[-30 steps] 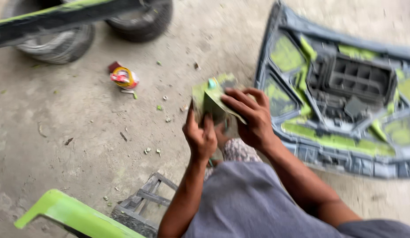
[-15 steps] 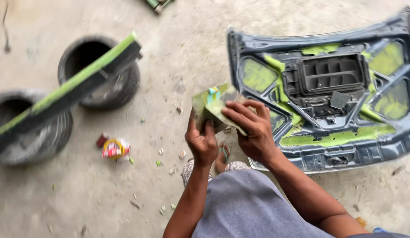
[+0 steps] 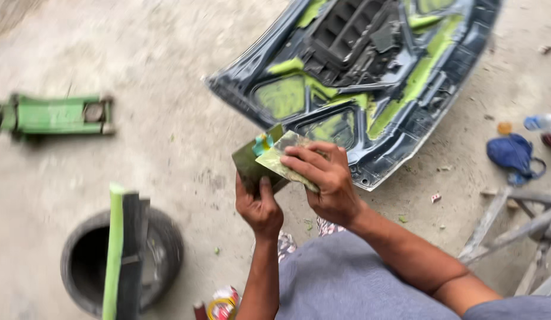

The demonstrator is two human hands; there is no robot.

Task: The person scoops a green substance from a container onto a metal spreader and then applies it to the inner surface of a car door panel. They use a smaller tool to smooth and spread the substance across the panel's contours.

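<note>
Two flat pieces meet in front of the person's chest: the left hand (image 3: 259, 207) is clamped on the lower edge of a dark green-smeared board (image 3: 252, 166), thumb on its face, and the right hand (image 3: 323, 181) has its fingers closed over a thin pale scraper blade (image 3: 281, 160) that lies against the board's top. A dab of teal paste (image 3: 262, 144) sits where the two touch. Both are held up in the air, above the concrete floor (image 3: 169, 77) and just short of the near corner of the dark car bonnet (image 3: 370, 77) patched with green filler.

Risk, as I judge it: the paste could slide off the tilted board onto the floor, or the blade could slip under the fingers.

Motion blur softens everything. The board's underside and the right palm are hidden. A green floor jack (image 3: 53, 115), a tyre (image 3: 124, 261) with a green-edged panel (image 3: 124, 255) over it, and a blue cloth (image 3: 513, 153) lie around; the panel's lower end is cut off.
</note>
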